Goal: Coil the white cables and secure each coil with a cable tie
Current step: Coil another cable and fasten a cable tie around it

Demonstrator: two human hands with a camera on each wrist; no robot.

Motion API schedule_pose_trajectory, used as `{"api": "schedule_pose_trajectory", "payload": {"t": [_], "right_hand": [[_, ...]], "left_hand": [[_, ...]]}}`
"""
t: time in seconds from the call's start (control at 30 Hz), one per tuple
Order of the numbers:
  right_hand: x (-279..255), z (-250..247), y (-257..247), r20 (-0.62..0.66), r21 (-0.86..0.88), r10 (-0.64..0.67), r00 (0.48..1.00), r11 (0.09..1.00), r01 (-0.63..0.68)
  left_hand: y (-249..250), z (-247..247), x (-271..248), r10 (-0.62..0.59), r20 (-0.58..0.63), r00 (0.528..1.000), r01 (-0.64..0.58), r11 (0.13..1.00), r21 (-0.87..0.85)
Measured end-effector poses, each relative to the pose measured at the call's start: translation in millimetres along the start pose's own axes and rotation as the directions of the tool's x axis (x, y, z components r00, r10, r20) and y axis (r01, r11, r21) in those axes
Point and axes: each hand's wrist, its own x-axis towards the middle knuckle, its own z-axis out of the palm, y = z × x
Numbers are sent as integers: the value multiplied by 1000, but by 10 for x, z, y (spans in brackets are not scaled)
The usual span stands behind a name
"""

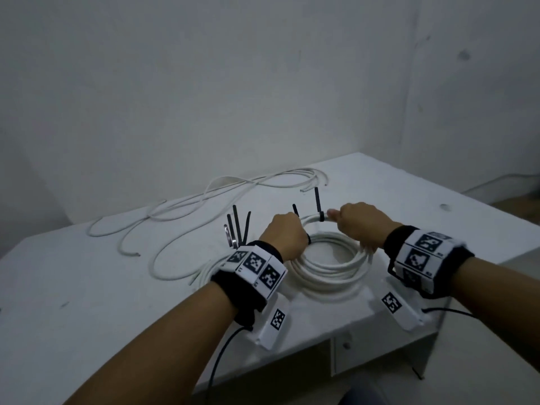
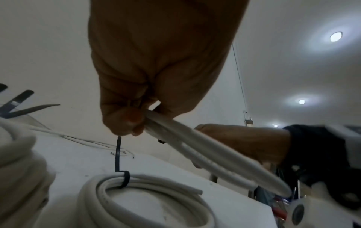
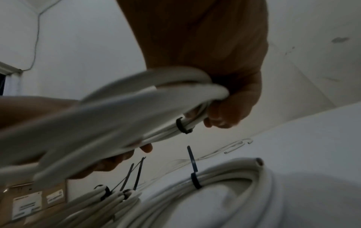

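Your left hand (image 1: 285, 233) and right hand (image 1: 361, 225) both clenched around a white cable coil (image 1: 314, 221) held above the tabletop (image 1: 102, 287), black cable tie (image 1: 318, 207) on it, another tied coil (image 1: 336, 260) below, loose cables (image 1: 175, 206) far left

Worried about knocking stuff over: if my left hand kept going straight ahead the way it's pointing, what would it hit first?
Probably the black cable-tie tail sticking up just past the left hand, which grips the held coil. Beyond that lie the loose white cables and then the wall; depth is hard to judge.
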Motion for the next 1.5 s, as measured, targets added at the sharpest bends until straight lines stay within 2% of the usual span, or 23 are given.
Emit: {"api": "schedule_pose_trajectory", "payload": {"t": [0.1, 0.17, 0.23, 0.3, 0.37, 0.43, 0.5, 0.57, 0.67, 0.8, 0.87, 0.97, 1.03, 1.07, 1.13, 1.2, 1.27, 1.33, 1.4, 1.47, 1.5], "right_hand": [[52, 41, -24, 138, -119, -26, 990, 992, 43], [89, 48, -24, 205, -223, -59, 977, 969, 105], [142, -74, -50, 233, -269, -28, 972, 959, 92], [265, -282, -129, 208, -301, -33, 978, 949, 96], [514, -456, -246, 183, -180, -125, 975, 971, 158], [826, -548, -454, 132, 26, -261, 956, 965, 260], [1241, -531, -723, 115, 82, -368, 923, 929, 360], [1704, -419, -1050, 196, 53, -408, 892, 912, 406], [2337, -126, -1556, 342, -54, -409, 846, 890, 452], [2776, 350, -1976, 532, -150, -406, 743, 819, 554], [2840, 551, -2037, 571, -245, -385, 725, 763, 599], [2821, 607, -2024, 468, -335, -486, 738, 675, 657], [2816, 463, -1961, 349, -425, -518, 781, 655, 625], [2820, 357, -1915, 277, -478, -519, 809, 656, 585], [2783, 88, -1769, 135, -538, -488, 862, 695, 477], [2645, -218, -1556, 30, -567, -413, 910, 743, 356], [2419, -503, -1279, -75, -554, -306, 949, 804, 215], [2177, -785, -1070, -185, -445, -171, 968, 893, 72], [1787, -1116, -895, -273, -206, -56, 960, 979, -1], [1427, -1387, -816, -310, 122, -7, 951, 991, 47], [1248, -1482, -823, -318, 291, 16, 948, 953, 82]], "left_hand": [[-25, 36, 107, -13, 59, 998, 9, 998, 68], [-61, -6, 142, 5, 45, 999, -8, 998, 61], [-121, -139, 178, 38, -49, 998, -39, 999, -16], [-234, -370, 241, 28, -162, 986, -52, 988, -143], [-442, -642, 382, -38, -236, 971, -26, 965, -259], [-744, -890, 577, -97, -253, 962, 28, 964, -264], [-1128, -1045, 852, -137, -199, 971, 106, 982, -159], [-1488, -1089, 1135, -187, -87, 979, 191, 981, 41], [-1924, -966, 1503, -264, 46, 963, 233, 911, 341], [-2292, -713, 1750, -286, 165, 944, 206, 900, 384], [-2384, -643, 1793, -249, 166, 954, 166, 902, 398], [-2442, -656, 1770, -229, 155, 961, 175, 938, 301], [-2429, -782, 1722, -232, 134, 963, 224, 972, 74], [-2387, -884, 1674, -229, 84, 970, 233, 972, -36], [-2286, -1167, 1550, -210, -96, 973, 193, 969, -156], [-2203, -1481, 1337, -193, -260, 946, 125, 959, -256], [-2118, -1749, 1058, -183, -317, 931, 64, 934, -351], [-2045, -1942, 811, -189, -344, 920, 30, 908, -418], [-1885, -2100, 469, -199, -378, 904, -16, 868, -496], [-1701, -2212, 183, -221, -387, 895, -63, 797, -601], [-1600, -2254, 70, -218, -372, 902, -83, 759, -645]]}}
